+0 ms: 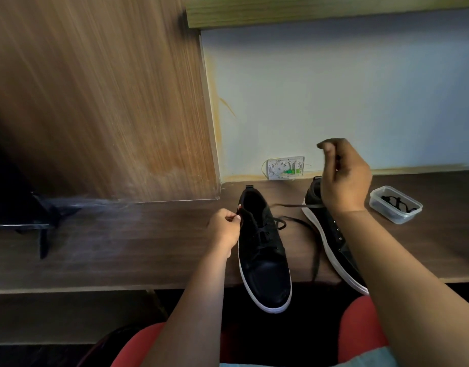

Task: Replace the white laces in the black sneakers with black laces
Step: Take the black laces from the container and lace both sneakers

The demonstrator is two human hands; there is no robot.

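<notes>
Wooden desk [138, 242], lower half of frame. Left sneaker [265, 260], centre, partly laced; your left hand [225, 229] pinches its collar. Right sneaker [331, 234] lies eyelets bare. Your right hand [344, 176] is curled, drawing the black lace [297, 205] taut rightward; a hard pull could drag it across that shoe. Plastic tub [396, 204], right, holds a spare lace.

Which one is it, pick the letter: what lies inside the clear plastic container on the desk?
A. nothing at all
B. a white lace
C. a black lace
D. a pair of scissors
C: the clear plastic container, standing on the desk to the right of the two sneakers, holds a dark, coiled black lace; nothing white and no tool shows in it.
</notes>
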